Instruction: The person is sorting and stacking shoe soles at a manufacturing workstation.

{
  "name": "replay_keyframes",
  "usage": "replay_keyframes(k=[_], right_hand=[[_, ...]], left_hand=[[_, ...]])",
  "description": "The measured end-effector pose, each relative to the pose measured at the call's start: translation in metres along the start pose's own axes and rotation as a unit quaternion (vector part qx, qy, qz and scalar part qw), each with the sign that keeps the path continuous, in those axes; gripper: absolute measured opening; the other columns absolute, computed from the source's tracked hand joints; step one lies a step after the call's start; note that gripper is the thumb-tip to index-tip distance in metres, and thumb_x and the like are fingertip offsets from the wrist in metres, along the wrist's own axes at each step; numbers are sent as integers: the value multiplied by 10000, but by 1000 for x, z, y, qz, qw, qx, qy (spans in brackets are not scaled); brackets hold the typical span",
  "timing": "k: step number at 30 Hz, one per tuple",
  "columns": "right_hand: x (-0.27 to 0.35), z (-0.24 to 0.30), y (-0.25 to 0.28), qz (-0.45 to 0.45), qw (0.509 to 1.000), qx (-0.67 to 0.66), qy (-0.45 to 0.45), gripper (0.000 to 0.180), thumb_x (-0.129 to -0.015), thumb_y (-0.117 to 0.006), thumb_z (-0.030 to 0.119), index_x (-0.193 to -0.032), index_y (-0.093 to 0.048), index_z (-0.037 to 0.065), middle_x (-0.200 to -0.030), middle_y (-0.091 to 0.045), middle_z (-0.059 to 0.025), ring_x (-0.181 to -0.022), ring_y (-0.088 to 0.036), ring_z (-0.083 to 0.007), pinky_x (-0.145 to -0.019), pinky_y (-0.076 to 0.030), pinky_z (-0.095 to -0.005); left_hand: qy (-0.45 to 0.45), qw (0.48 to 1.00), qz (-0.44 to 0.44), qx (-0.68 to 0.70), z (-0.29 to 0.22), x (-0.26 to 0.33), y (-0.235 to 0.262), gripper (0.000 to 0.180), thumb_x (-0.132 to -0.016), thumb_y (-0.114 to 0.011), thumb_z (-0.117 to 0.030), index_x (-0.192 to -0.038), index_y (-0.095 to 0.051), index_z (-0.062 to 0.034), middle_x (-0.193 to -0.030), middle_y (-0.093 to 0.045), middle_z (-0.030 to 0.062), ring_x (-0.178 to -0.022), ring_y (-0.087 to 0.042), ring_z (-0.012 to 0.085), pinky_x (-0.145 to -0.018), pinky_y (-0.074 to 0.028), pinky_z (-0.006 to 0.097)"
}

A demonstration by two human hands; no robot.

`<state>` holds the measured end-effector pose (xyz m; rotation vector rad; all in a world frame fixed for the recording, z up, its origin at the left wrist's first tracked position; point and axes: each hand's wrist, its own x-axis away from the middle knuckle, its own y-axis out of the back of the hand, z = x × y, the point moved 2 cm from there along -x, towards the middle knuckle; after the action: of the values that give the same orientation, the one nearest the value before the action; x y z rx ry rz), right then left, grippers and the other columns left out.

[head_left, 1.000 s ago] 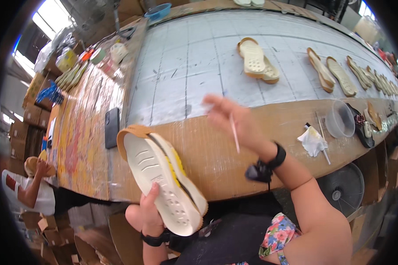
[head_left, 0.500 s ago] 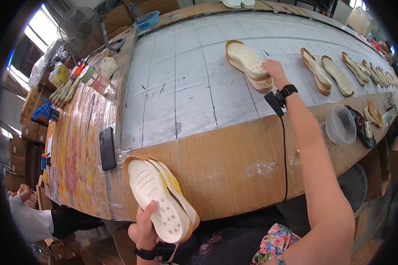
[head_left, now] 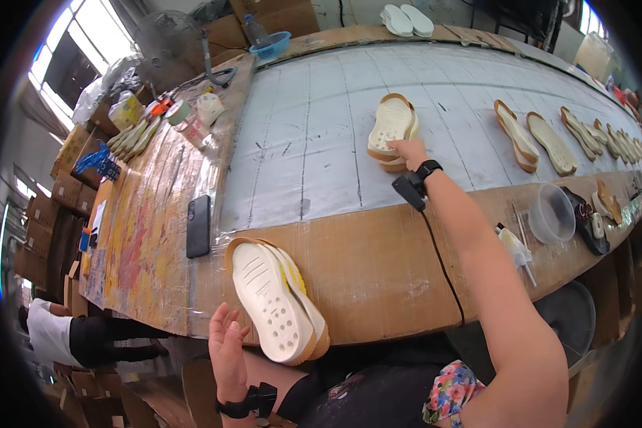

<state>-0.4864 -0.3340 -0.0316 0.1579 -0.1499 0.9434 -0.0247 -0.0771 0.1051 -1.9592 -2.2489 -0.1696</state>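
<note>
– Left hand [head_left: 228, 349] has come off the near sole pair [head_left: 272, 303] since the last frame, and the far sole pair [head_left: 391, 120] has swung round to point almost straight outward.

– So which hand's closer to what?

– Near pair is just right of the left hand, partly over the bench's [head_left: 364, 285] near edge, long axis slanting from far left to near right. Those fingers are spread, holding nothing. Right hand [head_left: 411, 152] is stretched out and looks clamped on the near, holed end of the far pair.

– And materials?

– Matte cream, probably foam: long waisted shapes, grooves at one end, round holes at the other, tan rims, yellow along the side. Smooth, pale ruled sheet [head_left: 292, 164] under the far ones.
</note>
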Motion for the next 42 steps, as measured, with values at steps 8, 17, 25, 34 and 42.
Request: replay_keyframes(k=[8,17,25,34,42], right_hand=[[93,53,-30,297,865,-371,-159,395,-811,-495,50,-1181,-387,-39,-1142,-492,-141,-1043,-505,-266,-840,-465,-421],[264,88,-21,507,767,-387,-74,389,-808,-495,55,-1166,-437,-86,-1130,-515,-168,-1012,-531,-216,-868,-427,-318],[343,162,-32,447,860,-75,234,660,-783,-638,272,-1277,-334,-43,-1151,-511,-111,-930,-534,-127,-803,-440,-230],[379,166,-36,416,864,-94,269,536,-785,-634,183,-1227,-422,-34,-1041,-578,-107,-892,-535,-102,-780,-436,-225],[412,149,-35,370,782,-34,501,1085,-536,-823,248,-1341,-141,-4,-1347,-281,-210,-1234,-328,-308,-994,-292,-358]], left_hand=[[-57,998,-10,13,-18,32,6,395,-815,-485,-12,-1200,-397,-1,-1148,-454,87,-1083,-416,165,-858,-384,300],[-132,967,200,87,-54,45,-63,619,-804,-519,-7,-1328,-189,-9,-1318,-303,143,-1205,-326,216,-954,-313,346],[-128,955,109,244,-75,13,-87,549,-898,-435,-248,-1314,-160,-19,-1229,-398,144,-1105,-451,236,-910,-398,380],[-127,906,171,365,-68,21,-72,388,-932,-324,-242,-1231,-337,5,-1160,-482,149,-1044,-512,262,-898,-432,383],[-224,955,127,148,-69,40,-73,392,-909,-358,-225,-1226,-331,4,-1174,-440,140,-1018,-493,221,-845,-431,330]])
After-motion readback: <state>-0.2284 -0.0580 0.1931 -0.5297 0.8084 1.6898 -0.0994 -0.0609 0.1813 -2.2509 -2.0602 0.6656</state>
